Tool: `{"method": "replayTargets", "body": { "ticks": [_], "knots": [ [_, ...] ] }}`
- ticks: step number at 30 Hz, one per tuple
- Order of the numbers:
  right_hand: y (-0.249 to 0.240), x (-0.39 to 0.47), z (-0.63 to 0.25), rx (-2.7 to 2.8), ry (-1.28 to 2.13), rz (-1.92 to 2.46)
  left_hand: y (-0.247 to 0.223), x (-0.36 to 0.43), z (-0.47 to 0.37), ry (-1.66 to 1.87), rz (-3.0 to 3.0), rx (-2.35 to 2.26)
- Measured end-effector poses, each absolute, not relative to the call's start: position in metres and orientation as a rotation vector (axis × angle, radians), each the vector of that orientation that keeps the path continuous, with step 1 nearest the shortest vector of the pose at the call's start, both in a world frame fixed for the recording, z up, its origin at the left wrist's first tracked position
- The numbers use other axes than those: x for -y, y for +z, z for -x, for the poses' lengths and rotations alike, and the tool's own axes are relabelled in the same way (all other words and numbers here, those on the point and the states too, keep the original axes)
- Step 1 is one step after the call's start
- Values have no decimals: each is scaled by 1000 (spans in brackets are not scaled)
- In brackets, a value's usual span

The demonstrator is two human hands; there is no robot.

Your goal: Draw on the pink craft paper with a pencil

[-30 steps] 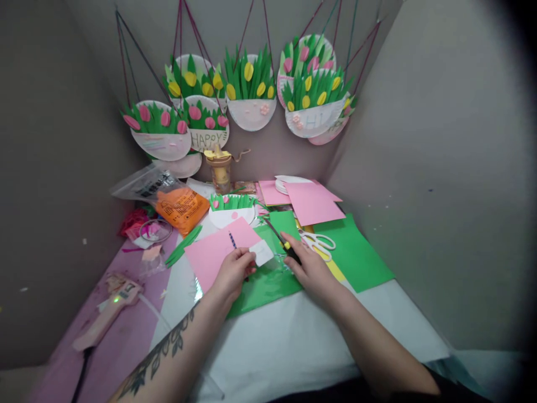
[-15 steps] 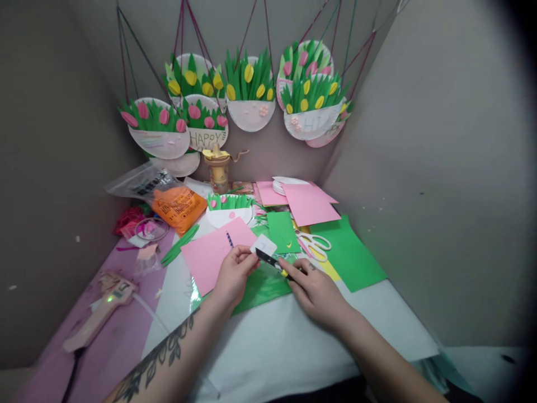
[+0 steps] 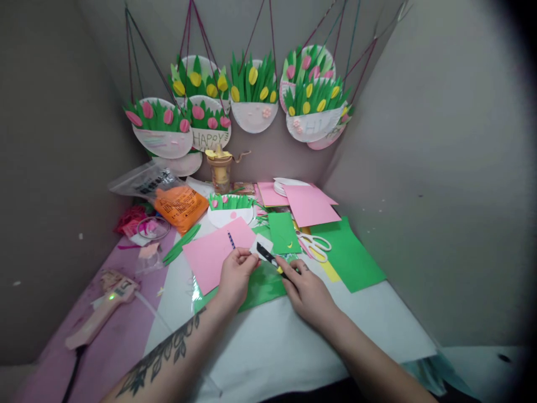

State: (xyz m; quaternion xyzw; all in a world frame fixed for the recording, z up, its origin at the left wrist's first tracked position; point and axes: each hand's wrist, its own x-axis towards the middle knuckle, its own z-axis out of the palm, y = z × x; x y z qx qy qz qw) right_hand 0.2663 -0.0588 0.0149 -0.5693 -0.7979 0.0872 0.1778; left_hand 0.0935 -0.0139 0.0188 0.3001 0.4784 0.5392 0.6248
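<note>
My left hand (image 3: 238, 274) pinches a small white card (image 3: 262, 242) between thumb and fingers. Wrapped round the handle of a utility knife (image 3: 267, 255), my right hand (image 3: 306, 282) holds the dark blade across the front of the card. Beneath both hands lies green paper (image 3: 268, 291), partly covered by a pink sheet (image 3: 210, 254). A dark patterned pencil (image 3: 231, 239) rests on the pink sheet, just beyond my left hand. White-handled scissors (image 3: 312, 246) lie to the right of a smaller green piece (image 3: 283, 232).
A glue gun (image 3: 103, 313) with a lit green light lies at the left. Behind are an orange bag (image 3: 180, 207), a half-plate with paper grass (image 3: 230, 215), a jar (image 3: 220, 173) and pink sheets (image 3: 310, 206). Large green paper (image 3: 352, 257) lies right. Decorated plates (image 3: 254, 115) hang on the wall.
My right hand and the knife have shifted slightly left, so the blade overlaps more of the card. My left hand keeps its pinch. The whole view has shifted a little.
</note>
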Motion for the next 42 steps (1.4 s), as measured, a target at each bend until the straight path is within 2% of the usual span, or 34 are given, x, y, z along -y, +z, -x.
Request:
{"method": "replayTargets", "body": {
  "ticks": [16, 33, 42],
  "knots": [
    [19, 65, -272, 2306, 309, 1559, 14, 15, -96, 1186, -764, -1115],
    [14, 66, -276, 2100, 313, 1808, 14, 23, -103, 1182, -774, -1159],
    [16, 82, -289, 2070, 397, 1674, 14, 25, -103, 1131, -766, -1171]
  ]
}}
